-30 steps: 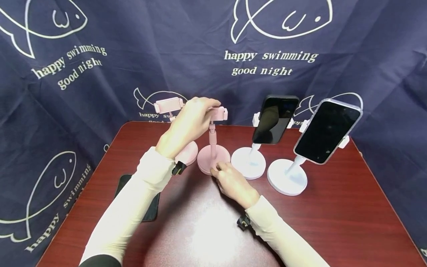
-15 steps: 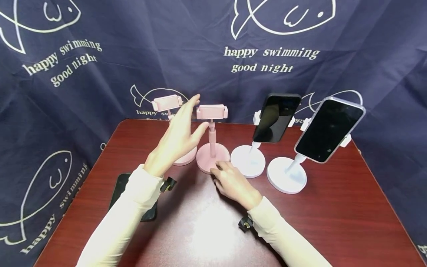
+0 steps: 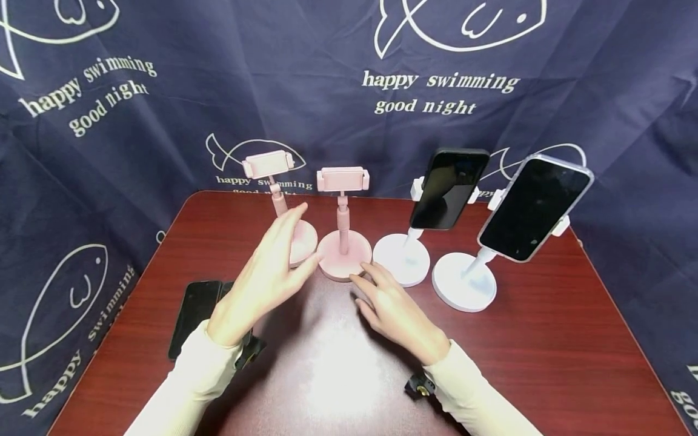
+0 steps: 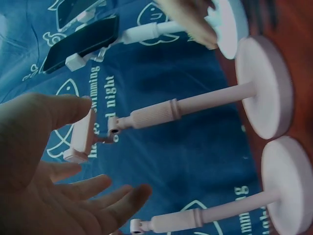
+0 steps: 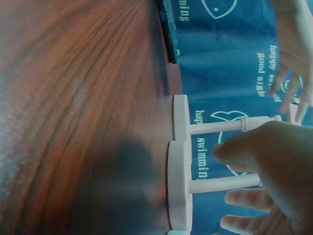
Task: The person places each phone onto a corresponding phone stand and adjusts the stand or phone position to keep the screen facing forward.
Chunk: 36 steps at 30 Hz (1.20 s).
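My left hand (image 3: 264, 278) has its fingers extended and thumb spread, holding nothing. In the head view it overlaps the base of the left pink phone stand (image 3: 303, 242). The other pink phone stand (image 3: 343, 248) stands upright beside it, its holder carrying no phone. My right hand (image 3: 398, 309) has its fingers loosely bent, fingertips right at the front rim of that second stand's round base. In the left wrist view, my left thumb overlaps the holder (image 4: 82, 134) of a pink stand. Both pink stands' posts show behind my right hand (image 5: 279, 171) in the right wrist view.
Two white phone stands (image 3: 400, 260) on the right hold a black phone (image 3: 452, 191) and a light-edged phone (image 3: 537, 209), both tilted. A dark phone (image 3: 191, 318) lies flat at left, with another dark item partly behind my left arm. A blue printed cloth (image 3: 305, 72) hangs behind the table.
My left hand has come away from the right pink stand's holder, moving left and toward me. My right hand has drawn slightly back from that stand's base, its fingers loosening.
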Tool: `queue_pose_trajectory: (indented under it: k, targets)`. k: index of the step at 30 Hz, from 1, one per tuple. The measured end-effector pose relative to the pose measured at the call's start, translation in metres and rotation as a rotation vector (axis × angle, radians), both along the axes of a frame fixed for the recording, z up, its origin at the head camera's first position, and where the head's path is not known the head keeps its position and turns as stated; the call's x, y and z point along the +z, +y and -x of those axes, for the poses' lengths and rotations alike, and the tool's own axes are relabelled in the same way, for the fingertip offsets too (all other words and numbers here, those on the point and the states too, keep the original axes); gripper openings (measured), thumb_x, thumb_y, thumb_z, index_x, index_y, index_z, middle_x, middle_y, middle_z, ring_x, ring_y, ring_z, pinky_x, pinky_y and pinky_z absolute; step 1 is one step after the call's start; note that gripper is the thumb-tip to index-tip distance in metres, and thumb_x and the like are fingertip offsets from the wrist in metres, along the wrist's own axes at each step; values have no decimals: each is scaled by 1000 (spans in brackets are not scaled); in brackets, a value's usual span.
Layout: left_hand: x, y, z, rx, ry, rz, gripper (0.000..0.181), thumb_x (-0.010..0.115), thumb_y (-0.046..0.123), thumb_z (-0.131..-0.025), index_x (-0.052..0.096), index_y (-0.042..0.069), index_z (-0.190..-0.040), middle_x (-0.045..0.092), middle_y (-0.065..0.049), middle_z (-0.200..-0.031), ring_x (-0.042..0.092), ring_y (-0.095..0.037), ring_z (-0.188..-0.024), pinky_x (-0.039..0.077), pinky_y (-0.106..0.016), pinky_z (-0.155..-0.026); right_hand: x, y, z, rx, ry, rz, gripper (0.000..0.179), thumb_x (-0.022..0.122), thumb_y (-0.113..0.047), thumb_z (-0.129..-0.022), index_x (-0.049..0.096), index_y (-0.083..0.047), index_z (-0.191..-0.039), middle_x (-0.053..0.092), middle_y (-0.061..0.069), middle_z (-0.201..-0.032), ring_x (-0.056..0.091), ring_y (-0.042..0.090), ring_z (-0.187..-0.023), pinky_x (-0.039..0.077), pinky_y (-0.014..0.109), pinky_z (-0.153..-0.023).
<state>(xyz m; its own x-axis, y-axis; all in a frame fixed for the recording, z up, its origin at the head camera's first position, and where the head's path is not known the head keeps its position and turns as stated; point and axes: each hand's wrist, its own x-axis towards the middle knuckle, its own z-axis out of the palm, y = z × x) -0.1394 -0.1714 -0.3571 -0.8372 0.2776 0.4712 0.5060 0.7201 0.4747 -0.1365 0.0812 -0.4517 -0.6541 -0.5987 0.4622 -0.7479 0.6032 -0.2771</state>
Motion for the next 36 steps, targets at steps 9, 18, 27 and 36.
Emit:
queue_pose_trajectory:
  k: [9,18,27,36]
  targets:
    - [-27,-2,-24,14,-98,92,72,82,32,-88,51,8,-148,49,-16,-153,44,-32,-145,38,-51,-118,15,16,-22,-54,-96,1,53,76,-19,-93,60,-2,-140,52,24,-149,49,40,-142,36,49,-120]
    - [-58,0,-28,15,-104,160,75,85,41,-83,57,9,-144,53,-16,-149,51,-30,-139,45,-53,-110,18,22,-38,-16,-54,59,59,79,-20,-89,59,-5,-142,50,18,-153,49,38,-141,41,48,-116]
    - [-77,-27,-28,117,-184,222,77,85,50,-78,61,12,-140,54,-22,-146,53,-42,-134,47,-60,-105,16,-1,-50,71,-229,7,61,76,-29,-92,55,-6,-145,50,18,-153,50,32,-142,46,46,-113]
    - [-79,-85,-17,237,-347,203,66,80,51,-84,65,8,-132,67,-16,-131,61,-38,-123,48,-58,-101,1,-41,-44,176,-417,-1,62,72,-28,-95,52,-2,-147,64,11,-136,63,20,-125,49,35,-109]
